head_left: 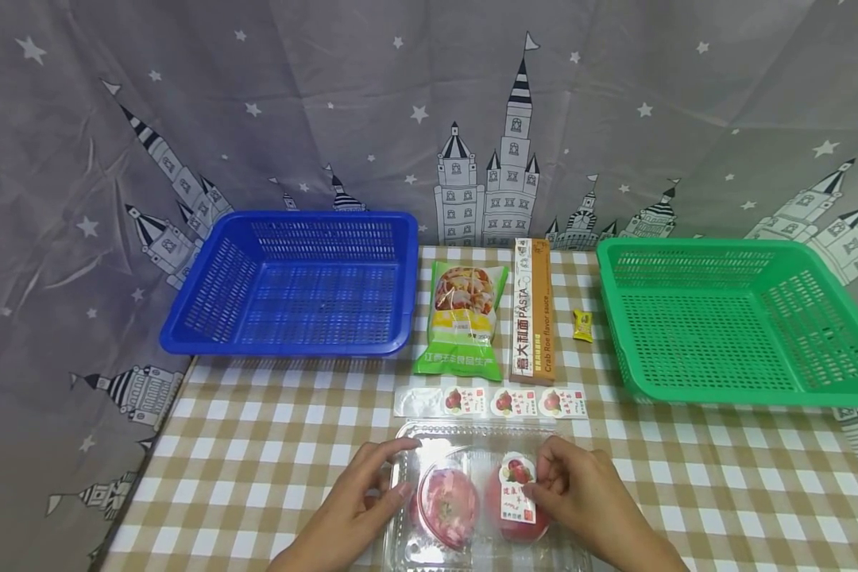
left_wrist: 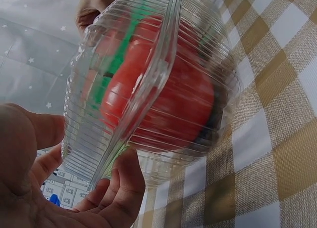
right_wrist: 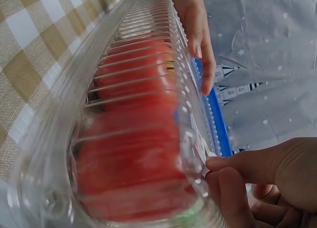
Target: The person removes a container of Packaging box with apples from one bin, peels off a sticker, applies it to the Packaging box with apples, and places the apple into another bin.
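On the checked tablecloth (head_left: 279,421) I see left hand (head_left: 361,502) gripping the clamshell (head_left: 450,433) at left edge, right hand (head_left: 582,490) seemingly pinching a fruit sticker (head_left: 516,502).

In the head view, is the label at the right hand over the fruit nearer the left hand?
No, the label sits over the red fruit nearer the right hand.

The fruit (left_wrist: 181,104) is red, the tablecloth (head_left: 257,461) brown-checked.

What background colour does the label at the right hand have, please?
The label is white, clearest in the head view.
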Tool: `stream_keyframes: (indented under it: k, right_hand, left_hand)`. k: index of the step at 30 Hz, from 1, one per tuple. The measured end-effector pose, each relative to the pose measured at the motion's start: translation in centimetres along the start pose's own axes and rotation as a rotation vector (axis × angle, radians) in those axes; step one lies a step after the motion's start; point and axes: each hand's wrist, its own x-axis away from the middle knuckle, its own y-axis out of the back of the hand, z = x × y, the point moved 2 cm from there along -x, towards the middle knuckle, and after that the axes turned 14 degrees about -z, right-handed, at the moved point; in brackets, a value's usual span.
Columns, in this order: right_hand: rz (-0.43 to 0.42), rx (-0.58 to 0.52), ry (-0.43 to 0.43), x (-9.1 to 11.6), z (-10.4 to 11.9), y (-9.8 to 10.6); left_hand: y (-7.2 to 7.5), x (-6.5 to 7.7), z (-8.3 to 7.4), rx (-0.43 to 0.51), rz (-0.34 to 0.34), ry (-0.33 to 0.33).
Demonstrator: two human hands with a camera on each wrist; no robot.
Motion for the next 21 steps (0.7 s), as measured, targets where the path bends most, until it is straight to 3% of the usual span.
stream_keyframes:
  k: [10,16,21]
  right_hand:
    - [-0.018,0.158,0.03,-0.02,0.42,-0.28]
    - [-0.012,0.198,0.097,-0.06,0.49,-0.51]
    - [0.01,0.332,0.191,0.17,0.8,-0.63]
  left_hand:
    - [0.01,-0.05,-0.08,-0.018,-0.009,-0.025]
    - [0.0,-0.06,-0.1,-0.029,-0.012,-0.017]
    - [-0.06,-0.11,-0.02,-0.029,-0.008,-0.005]
